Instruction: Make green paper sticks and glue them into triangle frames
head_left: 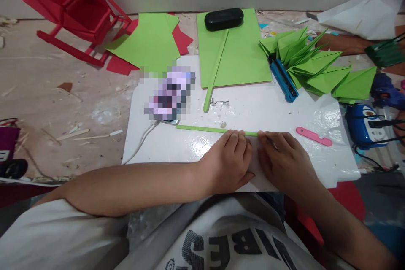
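Note:
My left hand and my right hand lie side by side on the white board, fingers curled down onto a thin rolled green paper strip. The strip runs left from under my fingertips, flat on the board. Both hands press on its right end, which they hide. A second green paper stick lies slanted across the green sheet further back.
A pink cutter lies right of my hands. Behind are folded green paper pieces, a blue stapler, a black case, a blue glue gun, and a red model chair on the floor at left.

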The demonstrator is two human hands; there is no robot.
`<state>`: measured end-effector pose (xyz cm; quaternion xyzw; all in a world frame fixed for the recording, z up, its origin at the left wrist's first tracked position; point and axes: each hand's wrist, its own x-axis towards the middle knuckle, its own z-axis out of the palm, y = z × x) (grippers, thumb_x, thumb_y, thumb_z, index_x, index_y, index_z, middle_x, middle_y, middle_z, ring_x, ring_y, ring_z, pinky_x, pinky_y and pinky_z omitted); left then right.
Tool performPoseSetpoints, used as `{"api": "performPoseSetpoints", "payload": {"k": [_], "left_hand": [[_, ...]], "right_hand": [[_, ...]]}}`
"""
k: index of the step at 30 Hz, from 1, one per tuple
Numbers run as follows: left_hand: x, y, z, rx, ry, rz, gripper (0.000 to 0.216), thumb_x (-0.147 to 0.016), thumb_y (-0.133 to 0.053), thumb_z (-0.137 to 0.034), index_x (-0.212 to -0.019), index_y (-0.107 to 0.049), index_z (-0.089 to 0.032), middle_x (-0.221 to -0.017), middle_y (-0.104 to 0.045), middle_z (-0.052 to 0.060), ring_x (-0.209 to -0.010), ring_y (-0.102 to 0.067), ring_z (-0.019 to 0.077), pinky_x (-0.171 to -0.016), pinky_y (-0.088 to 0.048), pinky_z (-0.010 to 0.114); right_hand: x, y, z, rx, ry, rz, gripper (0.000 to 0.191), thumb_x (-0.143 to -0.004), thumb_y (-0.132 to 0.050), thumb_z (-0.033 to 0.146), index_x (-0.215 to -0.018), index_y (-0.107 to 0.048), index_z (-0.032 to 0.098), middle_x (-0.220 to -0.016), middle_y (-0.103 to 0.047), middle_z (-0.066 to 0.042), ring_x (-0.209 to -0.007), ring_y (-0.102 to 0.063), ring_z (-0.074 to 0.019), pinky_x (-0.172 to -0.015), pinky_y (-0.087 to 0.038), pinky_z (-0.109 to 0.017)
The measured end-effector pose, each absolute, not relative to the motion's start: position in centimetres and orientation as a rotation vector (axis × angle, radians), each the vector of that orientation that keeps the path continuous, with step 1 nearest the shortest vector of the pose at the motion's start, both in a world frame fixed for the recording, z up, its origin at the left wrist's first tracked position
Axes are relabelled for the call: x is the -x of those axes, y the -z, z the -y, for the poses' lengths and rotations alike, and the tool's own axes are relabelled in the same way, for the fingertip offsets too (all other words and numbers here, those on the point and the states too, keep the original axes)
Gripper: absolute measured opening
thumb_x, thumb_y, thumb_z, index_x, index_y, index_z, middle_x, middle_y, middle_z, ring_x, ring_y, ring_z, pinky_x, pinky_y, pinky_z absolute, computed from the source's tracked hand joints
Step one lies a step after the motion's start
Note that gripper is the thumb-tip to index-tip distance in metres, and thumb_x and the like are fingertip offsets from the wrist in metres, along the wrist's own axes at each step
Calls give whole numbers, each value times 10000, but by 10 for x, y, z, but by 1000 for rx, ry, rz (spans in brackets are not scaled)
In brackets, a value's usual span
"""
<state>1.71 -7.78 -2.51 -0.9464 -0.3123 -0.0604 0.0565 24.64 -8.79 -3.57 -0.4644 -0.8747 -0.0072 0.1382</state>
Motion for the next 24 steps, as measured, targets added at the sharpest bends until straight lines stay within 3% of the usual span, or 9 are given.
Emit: {"api": "performPoseSetpoints", "payload": {"k": [4, 9, 13, 18, 21, 24], "left_hand": [[-17, 23, 82, 2813, 102, 984, 813, -1083, -541, -693, -1395, -742, 31, -1389, -780, 357, -1211, -783, 432, -1134, -547, 509], [-16, 24, 85, 2746, -67, 1157, 980, -1017, -621, -820, -1374, -720, 87, -1381, -733, 467, -1256, -796, 524, -1144, -573, 589], [-10, 24, 87, 2747, -113, 1274, 962, -997, -701, -796, -1348, -720, 99, -1405, -692, 512, -1293, -789, 557, -1153, -592, 615], [-3, 21, 91, 2751, -145, 1407, 960, -999, -721, -772, -1407, -700, 97, -1408, -682, 522, -1311, -768, 600, -1105, -615, 650], [1, 16, 92, 2662, -197, 1508, 941, -1013, -695, -773, -1425, -711, 72, -1385, -721, 485, -1271, -785, 585, -1051, -628, 626], [14, 10, 82, 2679, -136, 1479, 739, -1065, -645, -705, -1227, -809, -3, -1225, -814, 380, -1085, -836, 471, -919, -641, 521]], "right_hand": [[-247, 31, 87, 1285, 130, 2526, 331, -1077, -636, 139, -1393, -719, 83, -1152, -785, -175, -1040, -670, -322, -940, -601, -468], [-256, 34, 86, 1270, 254, 2552, 327, -1102, -624, 176, -1375, -752, 50, -1089, -800, -173, -1065, -704, -329, -955, -603, -473], [-268, 40, 88, 1366, 261, 2525, 306, -1119, -623, 229, -1325, -792, 78, -1165, -824, -182, -1056, -745, -334, -930, -578, -500], [-277, 36, 89, 1469, 303, 2563, 282, -1116, -624, 227, -1245, -829, 83, -1059, -833, -155, -960, -735, -322, -889, -517, -481], [-277, 34, 87, 1478, 364, 2569, 260, -1117, -632, 220, -1201, -837, 82, -1018, -826, -136, -941, -719, -309, -861, -499, -459], [-277, 37, 84, 1442, 402, 2511, 235, -1109, -642, 218, -1081, -845, 103, -968, -811, -129, -893, -691, -293, -805, -483, -444]]}}
